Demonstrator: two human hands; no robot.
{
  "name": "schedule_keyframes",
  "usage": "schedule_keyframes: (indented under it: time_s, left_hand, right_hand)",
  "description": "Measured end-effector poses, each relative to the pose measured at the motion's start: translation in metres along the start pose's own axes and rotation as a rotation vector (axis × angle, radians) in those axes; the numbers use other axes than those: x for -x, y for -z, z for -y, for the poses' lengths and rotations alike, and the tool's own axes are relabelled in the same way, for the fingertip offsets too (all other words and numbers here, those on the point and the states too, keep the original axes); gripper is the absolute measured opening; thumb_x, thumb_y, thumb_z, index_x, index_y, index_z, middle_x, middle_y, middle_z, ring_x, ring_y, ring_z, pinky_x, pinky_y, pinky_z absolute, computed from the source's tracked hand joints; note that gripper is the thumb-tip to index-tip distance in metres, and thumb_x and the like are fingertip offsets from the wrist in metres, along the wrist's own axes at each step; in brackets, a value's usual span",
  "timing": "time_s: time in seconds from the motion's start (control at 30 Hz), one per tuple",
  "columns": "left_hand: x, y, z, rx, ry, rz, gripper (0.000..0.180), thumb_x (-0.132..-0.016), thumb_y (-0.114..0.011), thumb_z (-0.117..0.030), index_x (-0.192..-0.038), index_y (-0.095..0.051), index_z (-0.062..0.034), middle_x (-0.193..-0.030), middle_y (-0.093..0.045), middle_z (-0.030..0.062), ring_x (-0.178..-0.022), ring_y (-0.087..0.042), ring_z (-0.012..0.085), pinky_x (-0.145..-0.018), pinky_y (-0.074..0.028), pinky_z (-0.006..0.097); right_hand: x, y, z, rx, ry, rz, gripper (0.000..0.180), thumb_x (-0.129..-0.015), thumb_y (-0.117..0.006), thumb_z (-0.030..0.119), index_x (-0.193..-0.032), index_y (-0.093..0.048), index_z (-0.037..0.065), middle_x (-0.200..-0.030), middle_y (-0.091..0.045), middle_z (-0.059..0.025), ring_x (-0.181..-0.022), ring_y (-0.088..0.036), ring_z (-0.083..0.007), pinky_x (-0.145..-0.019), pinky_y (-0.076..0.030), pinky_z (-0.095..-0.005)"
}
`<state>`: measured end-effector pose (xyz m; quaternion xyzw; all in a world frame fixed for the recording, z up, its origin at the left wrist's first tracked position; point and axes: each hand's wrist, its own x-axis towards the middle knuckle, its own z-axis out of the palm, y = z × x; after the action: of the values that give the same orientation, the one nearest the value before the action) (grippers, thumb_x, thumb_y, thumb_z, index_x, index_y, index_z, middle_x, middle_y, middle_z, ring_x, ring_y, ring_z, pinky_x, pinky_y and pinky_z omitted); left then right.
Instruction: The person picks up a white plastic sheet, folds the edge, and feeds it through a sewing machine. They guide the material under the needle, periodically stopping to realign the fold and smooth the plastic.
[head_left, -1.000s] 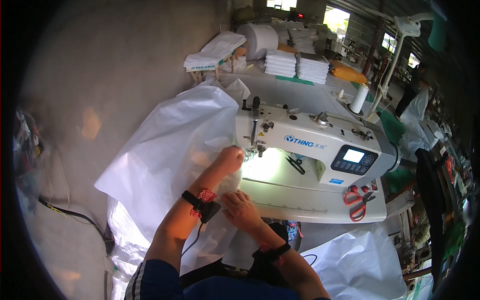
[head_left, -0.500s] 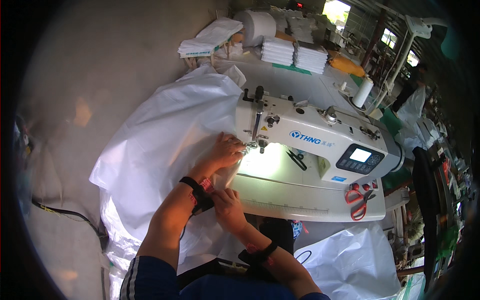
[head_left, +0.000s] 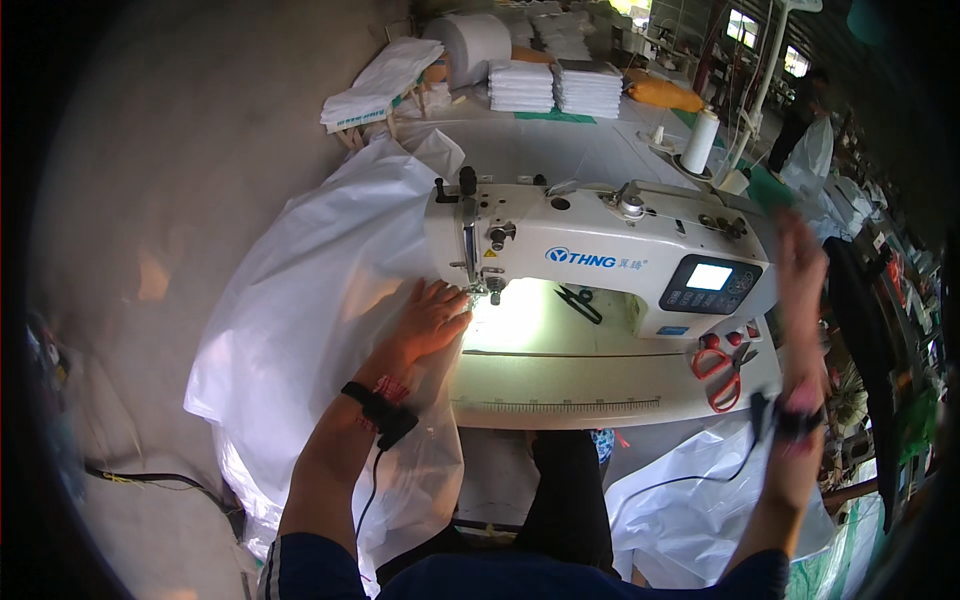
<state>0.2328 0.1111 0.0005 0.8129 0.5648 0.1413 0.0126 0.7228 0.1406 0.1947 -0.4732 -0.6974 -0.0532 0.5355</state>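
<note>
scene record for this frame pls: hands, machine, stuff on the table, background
left hand: flat on white fabric, beside the needle area
right hand: raised, blurred, holds nothing
machine: white sewing machine, lit display
table: red-handled scissors at right
background: thread cone, folded white stacks
</note>
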Motion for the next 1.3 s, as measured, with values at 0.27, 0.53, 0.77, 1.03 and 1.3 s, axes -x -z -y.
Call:
schedule_keyframes:
  time_s: [0.27, 0.53, 0.77, 1.03, 1.3]
  left_hand:
    - [-0.006, -0.005, -0.01, -0.117, -0.056, 0.016, 0.055, -0.084, -0.052, -0.046, -0.121, -0.053, -0.005, -0.125, -0.05, 0.0085, -0.124, -0.035, 0.0265, -0.107, -0.018, 0.052]
    - [-0.01, -0.002, -0.022, -0.055, -0.06, 0.067, 0.059, -0.084, -0.052, -0.046, -0.127, -0.046, -0.0048, -0.131, -0.045, 0.0088, -0.126, -0.035, 0.0277, -0.107, -0.016, 0.052]
    - [0.013, 0.001, -0.021, -0.119, -0.109, -0.013, 0.063, -0.085, -0.051, -0.047, -0.131, -0.042, -0.0052, -0.14, -0.038, 0.0063, -0.13, -0.032, 0.0272, -0.107, -0.018, 0.053]
    - [0.017, 0.008, -0.044, -0.073, -0.105, -0.031, 0.063, -0.085, -0.05, -0.044, -0.133, -0.04, -0.0043, -0.14, -0.038, 0.0088, -0.131, -0.031, 0.0269, -0.107, -0.019, 0.051]
    - [0.018, -0.003, -0.036, -0.087, -0.025, -0.037, 0.065, -0.084, -0.048, -0.048, -0.131, -0.043, -0.0038, -0.139, -0.039, 0.0061, -0.13, -0.032, 0.0254, -0.107, -0.019, 0.051]
  right_hand:
    - [-0.048, 0.029, -0.231, 0.011, -0.768, 0.461, 0.057, -0.091, -0.045, 0.046, -0.114, -0.056, -0.005, -0.104, -0.063, -0.0207, -0.097, -0.061, -0.0253, -0.081, -0.046, -0.0346]
    - [0.111, 0.083, -0.219, 0.259, -0.414, 0.007, 0.037, -0.093, -0.052, 0.029, -0.109, -0.06, -0.004, -0.098, -0.064, -0.0135, -0.09, -0.059, -0.0164, -0.081, -0.044, -0.0283]
    - [0.076, 0.065, -0.15, 0.064, -0.505, -0.115, 0.048, -0.094, -0.049, 0.038, -0.117, -0.055, -0.004, -0.102, -0.063, -0.0118, -0.091, -0.056, -0.0163, -0.086, -0.041, -0.0275]
    - [0.014, 0.02, -0.093, 0.389, -0.172, -0.405, 0.031, -0.092, -0.053, 0.023, -0.112, -0.057, 0.0, -0.108, -0.061, -0.0177, -0.097, -0.059, -0.0284, -0.082, -0.046, -0.0335]
    - [0.204, -0.106, 0.129, -0.041, 0.36, 0.423, 0.03, -0.072, -0.061, 0.004, -0.102, -0.06, 0.002, -0.09, -0.058, -0.0122, -0.078, -0.057, -0.0266, -0.066, -0.048, -0.0342]
